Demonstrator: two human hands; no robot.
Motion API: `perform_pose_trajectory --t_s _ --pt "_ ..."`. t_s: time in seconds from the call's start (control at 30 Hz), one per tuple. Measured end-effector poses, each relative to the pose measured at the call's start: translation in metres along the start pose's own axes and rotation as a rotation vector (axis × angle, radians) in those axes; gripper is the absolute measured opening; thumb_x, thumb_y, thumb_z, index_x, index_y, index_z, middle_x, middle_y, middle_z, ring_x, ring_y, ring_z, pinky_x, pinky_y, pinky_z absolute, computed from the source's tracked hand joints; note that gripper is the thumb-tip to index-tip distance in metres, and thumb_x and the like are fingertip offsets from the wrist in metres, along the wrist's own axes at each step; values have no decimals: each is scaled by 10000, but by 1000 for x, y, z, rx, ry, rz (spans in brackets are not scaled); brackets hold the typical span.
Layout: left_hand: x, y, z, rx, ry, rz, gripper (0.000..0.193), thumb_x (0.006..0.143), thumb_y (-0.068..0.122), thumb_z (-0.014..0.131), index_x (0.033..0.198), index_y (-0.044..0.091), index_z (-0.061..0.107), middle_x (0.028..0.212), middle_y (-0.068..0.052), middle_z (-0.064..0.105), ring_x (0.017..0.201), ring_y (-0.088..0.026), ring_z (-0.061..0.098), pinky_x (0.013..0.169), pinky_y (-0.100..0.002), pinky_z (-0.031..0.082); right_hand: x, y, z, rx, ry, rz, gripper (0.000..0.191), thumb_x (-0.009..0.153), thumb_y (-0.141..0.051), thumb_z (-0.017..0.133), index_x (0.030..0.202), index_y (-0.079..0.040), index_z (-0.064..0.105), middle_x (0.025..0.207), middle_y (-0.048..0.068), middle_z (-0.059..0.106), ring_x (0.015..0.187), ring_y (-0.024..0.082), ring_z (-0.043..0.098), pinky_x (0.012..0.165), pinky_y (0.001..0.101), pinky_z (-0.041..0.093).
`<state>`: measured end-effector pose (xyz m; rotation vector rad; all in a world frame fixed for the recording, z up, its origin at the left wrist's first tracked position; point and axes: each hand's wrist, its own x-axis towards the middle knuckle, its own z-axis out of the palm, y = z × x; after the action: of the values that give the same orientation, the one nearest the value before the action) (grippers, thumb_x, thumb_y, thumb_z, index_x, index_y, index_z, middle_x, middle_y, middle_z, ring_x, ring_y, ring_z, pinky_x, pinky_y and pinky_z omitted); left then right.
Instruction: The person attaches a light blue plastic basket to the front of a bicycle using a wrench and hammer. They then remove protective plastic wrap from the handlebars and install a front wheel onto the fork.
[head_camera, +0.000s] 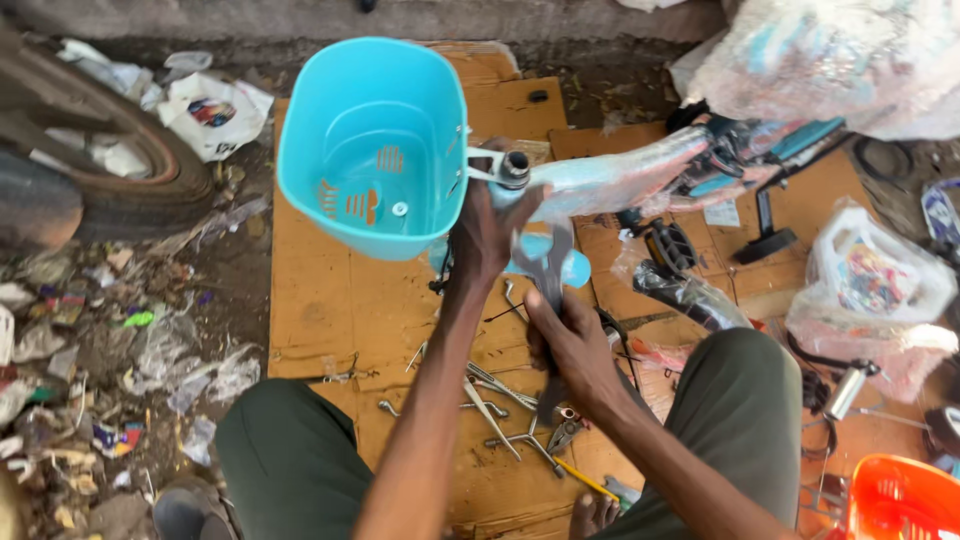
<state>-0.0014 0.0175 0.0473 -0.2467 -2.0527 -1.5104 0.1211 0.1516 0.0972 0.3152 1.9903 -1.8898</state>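
Note:
A light blue plastic basket (370, 145) sits at the front of a plastic-wrapped, light blue bicycle frame (640, 175). My left hand (488, 232) grips the frame's head tube just below its metal top (513, 168), right beside the basket. My right hand (566, 345) holds a large grey wrench (550, 272), whose jaws point up toward the head tube. Both forearms reach forward between my knees in dark green trousers.
Flat cardboard (320, 300) covers the ground, with several spanners, pliers and a screwdriver (585, 480) lying near my knees. A tyre (120, 180) and litter lie at the left. Plastic bags (870, 270), a pedal (668, 245) and an orange basket (900, 500) lie at the right.

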Motion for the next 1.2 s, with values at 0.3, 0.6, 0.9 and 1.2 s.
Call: perform_pose_trajectory --t_s 0.3,0.6,0.9,1.2 --pt "-78 15 -88 451 -482 -92 317 951 171 719 1210 43 588 1335 -153 557 1193 -337 596 983 -503 469 62 110 -51 -1033 -594 12 363 977 -251 612 1336 -230 661 866 106 685 709 242 610 694 443 515" --pt "-82 -21 -89 542 -335 -266 553 847 340 779 1198 -14 540 1129 -161 556 1095 -342 547 936 -510 436 97 -7 -60 -1214 148 -967 724 932 -392 752 1416 20 404 1400 267 475 1302 436 467 1071 575 396" --pt "-60 -125 -78 -45 -582 -450 914 819 398 825 1557 76 393 1509 -155 441 1372 -296 398 1103 -483 360 137 -19 -61 -1293 213 -1278 1206 846 -588 778 1631 6 80 1669 280 141 1515 474 247 1149 664 280" --pt "-67 -154 -62 -400 -110 -1041 676 885 344 708 1485 117 495 1373 8 596 1220 -132 544 953 -358 449 133 47 -51 -1407 -92 -661 802 934 -346 709 1463 45 250 1329 315 466 1125 479 540 891 540 509"
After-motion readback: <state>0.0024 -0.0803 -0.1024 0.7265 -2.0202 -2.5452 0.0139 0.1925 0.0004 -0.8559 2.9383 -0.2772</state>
